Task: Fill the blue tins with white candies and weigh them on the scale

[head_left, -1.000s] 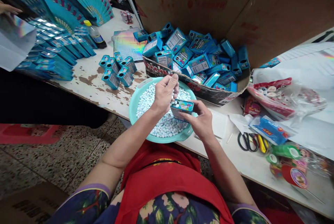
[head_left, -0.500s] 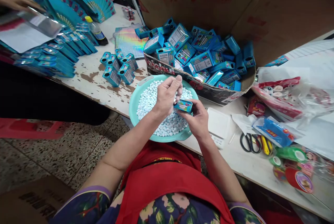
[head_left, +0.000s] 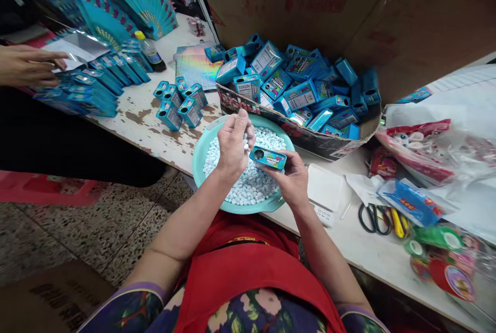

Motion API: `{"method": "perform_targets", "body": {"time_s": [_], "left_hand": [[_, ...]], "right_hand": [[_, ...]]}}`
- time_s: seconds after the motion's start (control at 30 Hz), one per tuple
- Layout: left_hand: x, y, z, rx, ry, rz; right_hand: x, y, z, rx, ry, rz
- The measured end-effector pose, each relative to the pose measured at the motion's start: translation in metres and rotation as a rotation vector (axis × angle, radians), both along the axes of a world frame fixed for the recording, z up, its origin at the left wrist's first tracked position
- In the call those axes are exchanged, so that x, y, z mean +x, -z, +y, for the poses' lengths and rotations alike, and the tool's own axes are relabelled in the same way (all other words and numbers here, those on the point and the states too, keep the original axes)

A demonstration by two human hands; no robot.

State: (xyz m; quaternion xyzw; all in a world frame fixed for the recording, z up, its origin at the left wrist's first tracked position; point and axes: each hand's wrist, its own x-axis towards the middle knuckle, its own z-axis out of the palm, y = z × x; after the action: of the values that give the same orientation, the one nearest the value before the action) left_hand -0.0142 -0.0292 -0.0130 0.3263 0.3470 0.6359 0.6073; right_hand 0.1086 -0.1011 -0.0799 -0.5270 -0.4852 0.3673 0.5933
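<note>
A turquoise basin (head_left: pixel 200 153) full of small pale candies (head_left: pixel 248 188) sits at the table's front edge. Above it, my left hand (head_left: pixel 234 144) is curled closed around some of the candies, a few showing between the fingers. My right hand (head_left: pixel 292 175) grips a small blue candy box (head_left: pixel 269 157) over the basin, its printed narrow face turned up. A dark round hole shows at the box's left end, close beside my left fingers but apart from them.
Behind the basin stands a cardboard carton (head_left: pixel 279 125) heaped with blue boxes. Several boxes (head_left: pixel 180 105) stand on the left. A white scale (head_left: pixel 325 188), scissors (head_left: pixel 374 218) and a cutter (head_left: pixel 398 223) lie right. A co-worker's hand (head_left: pixel 29 66) is over stacked boxes, near a bottle (head_left: pixel 150 53).
My left hand has drawn back left from the box, uncovering its round hole. The box has shifted slightly left. The co-worker's hand has come lower, near the stacked boxes.
</note>
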Motion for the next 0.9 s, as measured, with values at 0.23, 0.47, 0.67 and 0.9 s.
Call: {"method": "perform_targets", "body": {"time_s": [0.23,0.47,0.67,0.9], "left_hand": [[0.01,0.009,0.0,0.09,-0.092,0.053],[0.003,0.003,0.001,0.041,-0.04,0.09],[-0.036,0.026,0.006,0.145,0.047,0.612],[-0.056,0.087,-0.036,0.356,0.665,1.581]], "right_hand": [[-0.007,-0.004,0.0,-0.071,0.041,-0.064],[-0.004,-0.014,0.0,-0.133,0.038,-0.005],[0.042,-0.015,-0.023,-0.035,0.156,0.199],[0.131,0.011,-0.08,-0.081,0.621,0.016]]}}
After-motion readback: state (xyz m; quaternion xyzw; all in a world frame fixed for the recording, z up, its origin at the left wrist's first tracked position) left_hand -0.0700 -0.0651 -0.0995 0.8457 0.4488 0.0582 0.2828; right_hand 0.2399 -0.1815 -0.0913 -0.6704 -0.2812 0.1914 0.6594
